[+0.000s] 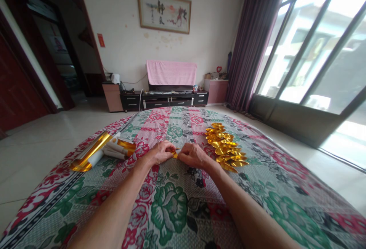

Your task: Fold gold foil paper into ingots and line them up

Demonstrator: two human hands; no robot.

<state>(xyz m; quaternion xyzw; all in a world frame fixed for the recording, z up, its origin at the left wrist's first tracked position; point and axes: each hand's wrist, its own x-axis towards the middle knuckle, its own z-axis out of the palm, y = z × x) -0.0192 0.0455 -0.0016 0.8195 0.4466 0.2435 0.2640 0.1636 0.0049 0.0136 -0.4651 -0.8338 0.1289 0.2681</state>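
Observation:
Between my two hands, over the middle of the table, is a small piece of gold foil paper [175,154] with a pale underside. My left hand [162,152] pinches its left end with thumb and fingers. On its right end, my right hand [193,155] is closed, knuckles up. Most of the paper is hidden by the fingers. Right of my right hand lie several folded gold foil pieces [225,144], pointed at both ends, overlapping in a row. To the left, curled gold foil sheets [95,148] with white backs rest in a loose pile.
A floral cloth [168,207] in green, red and grey covers the round table. Beyond it stand a low black cabinet [160,100] and a pink cloth [171,73] draped over a screen. Purple curtains [251,39] hang beside large windows at right.

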